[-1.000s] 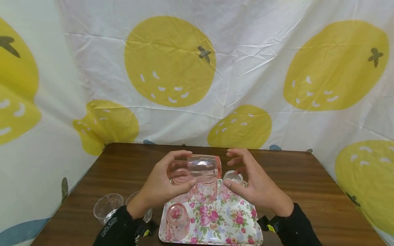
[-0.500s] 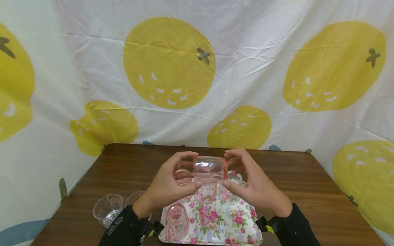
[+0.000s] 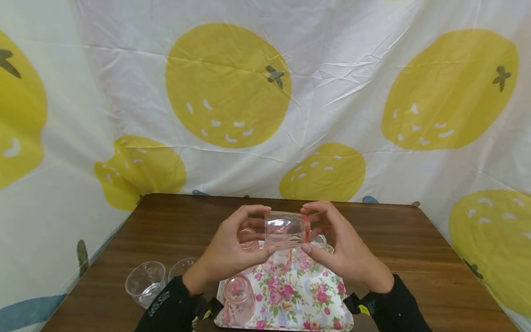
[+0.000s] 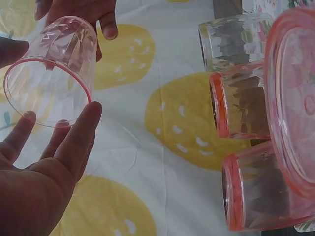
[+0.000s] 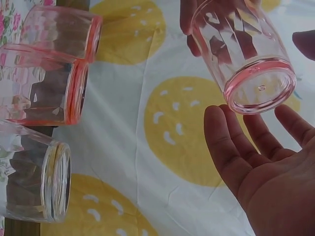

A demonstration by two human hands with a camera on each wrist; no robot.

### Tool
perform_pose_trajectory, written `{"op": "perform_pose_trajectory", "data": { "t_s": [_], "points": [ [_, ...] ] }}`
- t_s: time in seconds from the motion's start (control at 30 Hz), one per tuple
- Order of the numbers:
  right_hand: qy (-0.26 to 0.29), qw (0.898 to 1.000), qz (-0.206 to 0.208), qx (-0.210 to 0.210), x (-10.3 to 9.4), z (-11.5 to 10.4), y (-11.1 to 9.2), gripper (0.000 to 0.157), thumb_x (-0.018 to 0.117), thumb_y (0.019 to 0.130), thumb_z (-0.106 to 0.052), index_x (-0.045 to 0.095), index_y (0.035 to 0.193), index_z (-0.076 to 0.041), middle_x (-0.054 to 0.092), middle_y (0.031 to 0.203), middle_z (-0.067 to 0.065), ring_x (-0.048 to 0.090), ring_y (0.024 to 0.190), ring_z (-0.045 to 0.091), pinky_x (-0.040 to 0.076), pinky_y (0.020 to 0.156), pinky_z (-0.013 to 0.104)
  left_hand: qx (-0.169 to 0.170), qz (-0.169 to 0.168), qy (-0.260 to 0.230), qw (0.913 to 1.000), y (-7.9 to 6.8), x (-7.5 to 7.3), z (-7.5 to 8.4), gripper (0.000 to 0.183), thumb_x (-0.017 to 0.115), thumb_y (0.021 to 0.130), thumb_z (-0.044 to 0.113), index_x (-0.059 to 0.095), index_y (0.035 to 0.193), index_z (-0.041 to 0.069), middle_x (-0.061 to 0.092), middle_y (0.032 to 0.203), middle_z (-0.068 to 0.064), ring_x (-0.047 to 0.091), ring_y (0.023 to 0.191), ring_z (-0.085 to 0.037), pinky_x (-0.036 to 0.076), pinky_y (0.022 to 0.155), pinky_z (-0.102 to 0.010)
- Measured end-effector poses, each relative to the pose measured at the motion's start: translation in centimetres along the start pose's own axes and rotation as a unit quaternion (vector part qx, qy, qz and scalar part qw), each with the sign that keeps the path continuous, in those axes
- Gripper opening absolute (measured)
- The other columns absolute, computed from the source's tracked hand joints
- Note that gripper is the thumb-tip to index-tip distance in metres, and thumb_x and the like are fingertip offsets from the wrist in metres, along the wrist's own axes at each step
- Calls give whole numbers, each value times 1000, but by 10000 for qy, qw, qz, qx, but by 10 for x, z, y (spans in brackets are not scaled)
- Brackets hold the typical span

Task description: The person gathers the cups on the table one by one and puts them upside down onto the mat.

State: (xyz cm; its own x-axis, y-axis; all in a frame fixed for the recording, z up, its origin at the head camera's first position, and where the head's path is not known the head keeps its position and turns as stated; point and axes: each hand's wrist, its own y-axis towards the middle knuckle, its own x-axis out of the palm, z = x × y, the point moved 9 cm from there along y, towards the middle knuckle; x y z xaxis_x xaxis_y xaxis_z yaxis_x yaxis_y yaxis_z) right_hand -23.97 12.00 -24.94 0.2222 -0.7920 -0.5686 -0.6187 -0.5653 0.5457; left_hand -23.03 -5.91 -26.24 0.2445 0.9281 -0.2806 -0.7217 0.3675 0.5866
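Both hands hold a pink-tinted faceted glass tumbler (image 3: 286, 230) on its side above the tray. Its open mouth faces my left hand (image 3: 230, 246), whose thumb and fingers grip around the rim, as the left wrist view shows. My right hand (image 3: 346, 251) has its fingertips and thumb at the thick pink base. Below, on a floral tray (image 3: 290, 318), stand upside-down tumblers: a pink one (image 3: 239, 297) at the front left, more pink ones at the back, and a colourless one (image 5: 32, 177) at the back right. The hands and the held tumbler partly cover the back row.
Two clear cups stand on the brown wooden table (image 3: 415, 258) left of the tray; the nearer-to-tray cup (image 3: 180, 265) is partly behind the left forearm, the other cup (image 3: 145, 281) further left. A lemon-print cloth (image 3: 323, 106) hangs behind the table.
The left hand has moved the tumbler slightly right, bringing its base to the right hand's fingers. The right hand has stayed nearly in place and now touches the base.
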Motion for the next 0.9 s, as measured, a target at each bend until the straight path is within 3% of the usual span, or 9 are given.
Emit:
{"op": "perform_pose_trajectory", "data": {
  "t_s": [0.2,0.47,0.9],
  "points": [
    [58,9999,16,-96,0,-1,0,66,73,84,1,43,140,-14,50,134,6,55,106,23,59,80,38,89,-28,-8,10000,3,3,4,65,79,78,-2,50,136,6,53,132,-16,60,110,-29,60,87,-41],
    [51,9994,130,-307,-1,-6,-1,57,73,84,3,48,135,-4,53,130,8,58,99,22,61,79,38,115,-34,-82,9999,5,8,3,65,80,78,-1,51,136,8,53,131,-15,60,112,-27,60,88,-39],
    [56,9989,215,-402,-3,-6,-3,57,75,82,5,51,133,-3,54,128,10,57,95,24,59,75,31,47,-180,-155,9997,5,11,3,67,79,79,0,48,138,7,51,134,-16,59,114,-30,58,92,-40]
  ]
}}
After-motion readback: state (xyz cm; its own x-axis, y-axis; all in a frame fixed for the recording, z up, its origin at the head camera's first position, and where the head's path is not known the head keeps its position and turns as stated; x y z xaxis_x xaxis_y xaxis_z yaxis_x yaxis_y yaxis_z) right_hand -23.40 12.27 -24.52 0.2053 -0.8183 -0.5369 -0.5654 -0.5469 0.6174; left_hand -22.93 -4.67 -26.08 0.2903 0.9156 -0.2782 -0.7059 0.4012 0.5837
